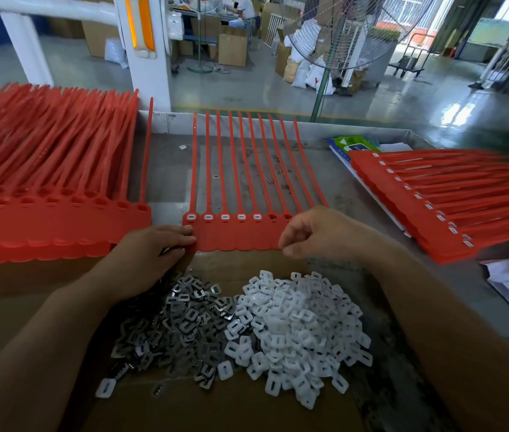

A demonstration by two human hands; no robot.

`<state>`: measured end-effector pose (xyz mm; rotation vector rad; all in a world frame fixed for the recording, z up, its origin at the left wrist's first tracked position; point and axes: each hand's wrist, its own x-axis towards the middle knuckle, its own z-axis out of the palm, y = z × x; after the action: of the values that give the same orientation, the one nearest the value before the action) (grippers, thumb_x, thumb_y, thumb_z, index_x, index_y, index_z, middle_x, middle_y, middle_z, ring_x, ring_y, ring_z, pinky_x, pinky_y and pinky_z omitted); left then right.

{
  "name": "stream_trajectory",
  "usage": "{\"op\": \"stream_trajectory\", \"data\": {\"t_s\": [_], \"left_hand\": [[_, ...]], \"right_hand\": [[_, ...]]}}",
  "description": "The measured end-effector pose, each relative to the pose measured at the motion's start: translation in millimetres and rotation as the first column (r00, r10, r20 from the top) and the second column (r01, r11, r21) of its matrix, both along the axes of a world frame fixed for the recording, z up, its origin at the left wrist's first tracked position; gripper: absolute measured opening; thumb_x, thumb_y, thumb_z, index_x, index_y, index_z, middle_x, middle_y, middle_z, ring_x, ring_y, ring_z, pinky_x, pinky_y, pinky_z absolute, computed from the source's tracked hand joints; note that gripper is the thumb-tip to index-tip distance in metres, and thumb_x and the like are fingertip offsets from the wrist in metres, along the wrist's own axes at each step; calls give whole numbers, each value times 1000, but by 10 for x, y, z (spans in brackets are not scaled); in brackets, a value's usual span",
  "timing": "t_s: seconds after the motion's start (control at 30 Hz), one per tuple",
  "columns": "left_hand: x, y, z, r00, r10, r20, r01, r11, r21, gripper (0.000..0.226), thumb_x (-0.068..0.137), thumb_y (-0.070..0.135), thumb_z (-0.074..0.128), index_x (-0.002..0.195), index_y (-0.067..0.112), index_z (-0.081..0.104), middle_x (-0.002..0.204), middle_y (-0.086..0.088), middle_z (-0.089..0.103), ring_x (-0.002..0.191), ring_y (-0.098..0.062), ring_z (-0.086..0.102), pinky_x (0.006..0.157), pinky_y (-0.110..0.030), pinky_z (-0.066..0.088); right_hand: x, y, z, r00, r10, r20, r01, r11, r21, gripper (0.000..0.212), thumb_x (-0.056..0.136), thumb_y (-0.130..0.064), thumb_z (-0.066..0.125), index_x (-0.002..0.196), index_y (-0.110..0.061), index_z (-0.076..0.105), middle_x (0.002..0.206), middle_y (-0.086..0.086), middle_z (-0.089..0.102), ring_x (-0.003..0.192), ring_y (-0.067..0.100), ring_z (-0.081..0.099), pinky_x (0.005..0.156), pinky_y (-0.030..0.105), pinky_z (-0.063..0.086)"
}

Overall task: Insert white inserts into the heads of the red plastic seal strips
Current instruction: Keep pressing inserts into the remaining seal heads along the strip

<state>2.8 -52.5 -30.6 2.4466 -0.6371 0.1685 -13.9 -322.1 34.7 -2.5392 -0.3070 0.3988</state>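
Both hands sit at a joined row of red seal strips (pixel 237 238). The left hand (pixel 156 251) presses nearly straight fingers against its left edge, and the right hand (pixel 318 235) curls over its right end; whether it pinches anything cannot be told. Between the hands, five heads carry fitted inserts (pixel 225 217), and two by the right hand gape empty. Below the hands, on cardboard (pixel 247 410), lie heaps of white inserts (pixel 293 322) and metal clips (pixel 178 319). Outward on the desk (pixel 169 169), a left stack (pixel 53 213) and a right stack (pixel 434 207) of strips flank them.

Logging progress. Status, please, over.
Left hand pressing strip row's edge. Right hand curled at seventh head, grip unclear. Five heads filled, two visible empty. Nothing blocking.
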Motion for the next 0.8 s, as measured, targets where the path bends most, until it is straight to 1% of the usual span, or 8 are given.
{"op": "stream_trajectory", "data": {"t_s": [0.07, 0.2, 0.3, 0.37, 0.43, 0.6, 0.73, 0.8], "left_hand": [[-1, 1, 0, 1000, 0, -3, 0, 1000, -4, 30, 88, 7, 54, 117, 13, 61, 131, 6, 52, 116, 3, 39, 99, -10, 21], [-3, 5, 3, 1000, -9, -1, 9, 1000, 1, 30, 88, 7, 55, 116, 12, 62, 131, 5, 52, 116, 2, 39, 100, -10, 21], [-4, 5, 2, 1000, -9, 0, 9, 1000, 1, 30, 88, 7, 54, 116, 12, 62, 131, 5, 52, 116, 2, 39, 99, -10, 21], [-5, 7, 0, 1000, -6, -8, 6, 1000, 6, 30, 88, 7, 54, 117, 13, 61, 131, 6, 51, 116, 3, 39, 100, -11, 21], [-8, 12, 0, 1000, -3, -15, 3, 1000, 6, 31, 88, 8, 54, 118, 14, 61, 132, 7, 51, 117, 3, 38, 101, -13, 22], [-8, 14, 1, 1000, -5, -13, 5, 1000, 6, 31, 88, 8, 53, 118, 15, 60, 132, 7, 50, 117, 3, 37, 102, -14, 21], [-2, 24, 3, 1000, -9, -11, 9, 1000, 6, 31, 88, 8, 53, 118, 15, 60, 132, 8, 50, 117, 4, 37, 101, -13, 21], [-5, 32, -3, 1000, -11, -10, 11, 1000, 3, 31, 88, 8, 54, 118, 15, 60, 132, 8, 50, 117, 4, 37, 101, -13, 21]], "right_hand": [[-43, -32, -28, 1000, -2, -11, 2, 1000, -16, 16, 79, -23, 70, 70, -34, 63, 56, -33, 56, 58, -19, 50, 62, 11, 34], [-104, -39, -80, 999, -10, -41, 7, 998, -62, 11, 77, -24, 73, 71, -30, 65, 64, -20, 59, 64, -9, 54, 62, 10, 39], [-130, 1, -106, 1000, 9, -22, -12, 989, -147, 7, 76, -23, 74, 80, -24, 67, 66, -22, 53, 63, -9, 50, 54, 2, 36], [-137, 25, -108, 1000, 22, -16, -25, 981, -190, 7, 78, -22, 72, 84, -20, 67, 68, -20, 52, 63, -8, 48, 50, 0, 35], [-147, 40, -107, 999, 33, -16, -36, 979, -203, 6, 80, -21, 70, 80, -21, 64, 71, -19, 52, 65, -6, 48, 49, 1, 35], [-175, 34, -120, 1000, 29, -4, -30, 985, -172, 12, 82, -21, 68, 83, -23, 56, 76, -20, 46, 69, -5, 45, 55, 6, 34], [-174, 30, -106, 998, 10, -62, -15, 997, -73, 13, 82, -19, 68, 73, -23, 60, 69, -16, 56, 58, -7, 52, 53, 7, 42], [-170, 17, -90, 999, -16, -49, 14, 999, -31, 13, 81, -19, 69, 72, -24, 61, 68, -15, 58, 60, -6, 52, 56, 8, 42]]}}
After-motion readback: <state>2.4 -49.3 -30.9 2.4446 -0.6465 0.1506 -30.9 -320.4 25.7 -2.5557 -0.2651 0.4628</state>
